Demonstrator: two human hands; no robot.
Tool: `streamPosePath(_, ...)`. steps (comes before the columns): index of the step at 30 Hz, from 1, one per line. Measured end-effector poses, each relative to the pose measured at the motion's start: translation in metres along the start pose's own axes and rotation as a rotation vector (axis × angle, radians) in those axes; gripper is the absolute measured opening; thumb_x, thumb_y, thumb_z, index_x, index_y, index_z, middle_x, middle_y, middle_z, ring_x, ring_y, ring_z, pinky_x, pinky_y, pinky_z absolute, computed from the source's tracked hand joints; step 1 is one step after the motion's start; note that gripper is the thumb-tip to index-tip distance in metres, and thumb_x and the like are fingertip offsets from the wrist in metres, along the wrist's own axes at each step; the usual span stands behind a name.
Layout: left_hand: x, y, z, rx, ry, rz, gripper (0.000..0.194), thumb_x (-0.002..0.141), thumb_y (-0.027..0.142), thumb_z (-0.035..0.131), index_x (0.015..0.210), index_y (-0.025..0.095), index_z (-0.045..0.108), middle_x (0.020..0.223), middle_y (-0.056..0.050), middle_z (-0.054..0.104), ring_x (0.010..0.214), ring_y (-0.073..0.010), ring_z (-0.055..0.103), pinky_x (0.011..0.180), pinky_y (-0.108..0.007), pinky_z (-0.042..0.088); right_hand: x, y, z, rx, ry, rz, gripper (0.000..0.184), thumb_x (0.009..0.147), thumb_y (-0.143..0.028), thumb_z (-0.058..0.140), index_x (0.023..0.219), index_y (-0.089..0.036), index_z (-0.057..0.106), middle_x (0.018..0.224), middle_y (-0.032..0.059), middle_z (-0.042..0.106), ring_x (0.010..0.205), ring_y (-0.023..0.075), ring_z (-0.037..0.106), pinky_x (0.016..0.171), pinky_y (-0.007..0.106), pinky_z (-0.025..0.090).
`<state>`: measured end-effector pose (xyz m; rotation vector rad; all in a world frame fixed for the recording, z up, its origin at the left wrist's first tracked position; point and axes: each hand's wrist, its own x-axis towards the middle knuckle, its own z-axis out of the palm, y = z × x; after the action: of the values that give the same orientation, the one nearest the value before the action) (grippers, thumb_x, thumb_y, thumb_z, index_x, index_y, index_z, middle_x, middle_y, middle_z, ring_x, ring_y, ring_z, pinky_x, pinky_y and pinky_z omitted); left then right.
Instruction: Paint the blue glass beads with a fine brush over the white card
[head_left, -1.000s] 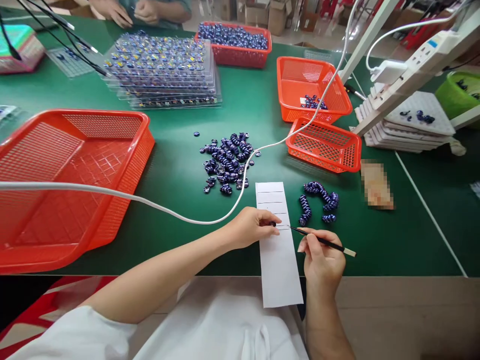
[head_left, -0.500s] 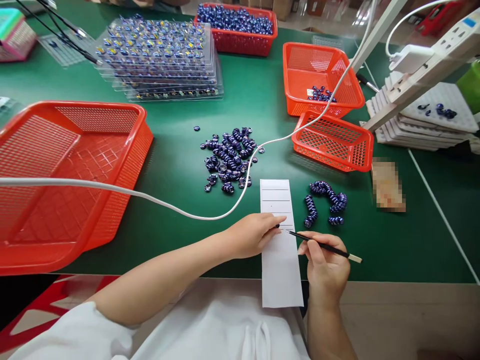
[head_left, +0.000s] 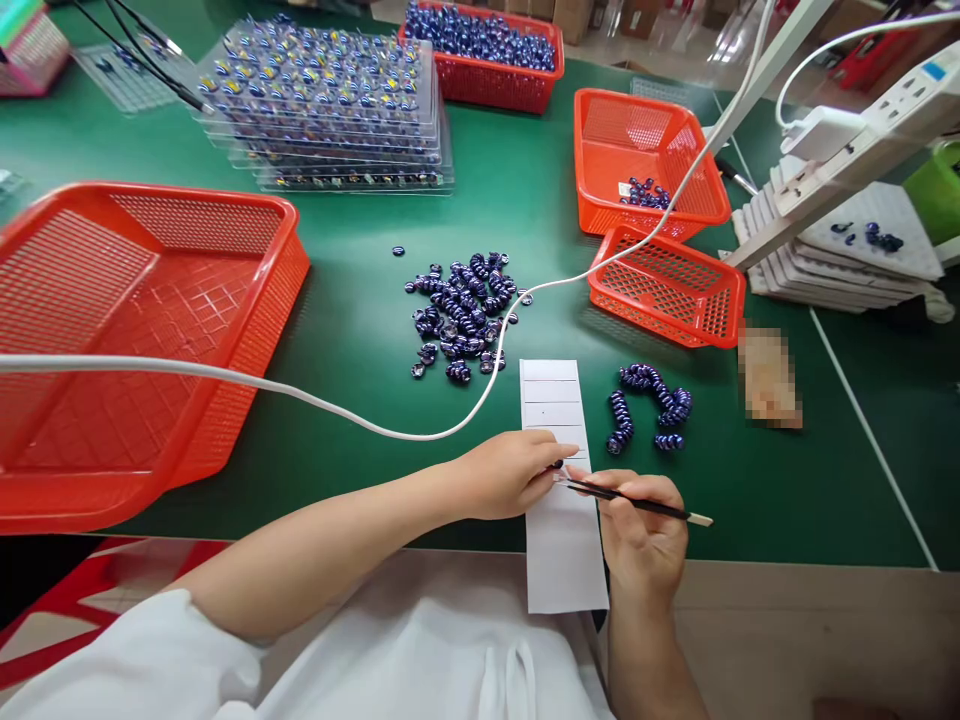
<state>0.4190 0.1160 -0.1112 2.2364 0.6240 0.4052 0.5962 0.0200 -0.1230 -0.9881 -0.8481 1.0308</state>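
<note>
L hand [head_left: 510, 475] has fingers pinching a small dark rounded piece [head_left: 557, 465] over a ruled white paper strip [head_left: 564, 555], R hand [head_left: 646, 545] has fingers closed on slim black pale-ended tweezers [head_left: 667, 509], tips nr piece, contact unclear, w/ loose pile of shiny dark-blue pcs [head_left: 466, 312] beyond on green tabletop [head_left: 352, 320].

Green table [head_left: 345, 270], beige floor [head_left: 787, 640]

The tweezers [head_left: 671, 510] at lower right are black and cream; the paper strip [head_left: 564, 560] is white, dark-lined.
</note>
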Motion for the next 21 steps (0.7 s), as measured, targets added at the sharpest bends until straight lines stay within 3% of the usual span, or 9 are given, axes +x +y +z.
streamPosePath(6,0.0,-0.001,0.0,-0.088,0.003,0.006,0.046,0.086,0.009,0.049,0.132,0.011,0.054,0.102,-0.011,0.07,0.091,-0.0202,0.066,0.082,-0.03,0.053,0.002,0.0,0.006,-0.033,-0.006,0.08,0.015,0.085,-0.027,0.073,0.094,-0.026,0.06,0.095,0.0038,0.073,0.092,0.0251,0.072,0.08,0.048,0.06)
streamPosePath(10,0.001,0.0,0.0,-0.189,0.027,-0.107,0.047,0.084,0.011,0.055,0.13,0.015,0.048,0.096,-0.006,0.071,0.08,-0.0163,0.066,0.072,-0.026,0.051,0.003,-0.002,0.01,-0.018,0.028,0.092,0.016,0.085,-0.03,0.072,0.092,-0.025,0.059,0.09,0.0031,0.073,0.087,0.0248,0.073,0.073,0.044,0.062)
streamPosePath(13,0.001,0.001,-0.001,-0.23,0.054,-0.181,0.033,0.083,0.014,0.061,0.116,0.017,0.053,0.085,-0.001,0.07,0.068,-0.013,0.062,0.063,-0.023,0.046,0.005,-0.002,0.012,0.011,0.03,0.082,0.015,0.085,-0.03,0.072,0.092,-0.026,0.059,0.089,0.0025,0.074,0.084,0.0246,0.074,0.07,0.043,0.062)
streamPosePath(16,0.001,0.001,-0.003,-0.227,0.082,-0.171,0.017,0.084,0.015,0.063,0.1,0.018,0.059,0.082,0.0,0.069,0.068,-0.0115,0.061,0.063,-0.021,0.045,0.006,-0.001,0.015,0.009,0.048,0.076,0.016,0.085,-0.032,0.072,0.091,-0.026,0.059,0.087,0.0026,0.074,0.082,0.0251,0.075,0.069,0.043,0.062)
streamPosePath(21,0.002,-0.001,-0.004,-0.189,0.132,-0.139,0.015,0.087,0.02,0.067,0.101,0.017,0.065,0.083,-0.001,0.07,0.072,-0.0125,0.063,0.068,-0.021,0.047,0.01,-0.004,0.01,-0.021,0.101,0.038,0.019,0.083,-0.033,0.074,0.089,-0.024,0.059,0.085,0.002,0.074,0.073,0.0227,0.074,0.066,0.041,0.061)
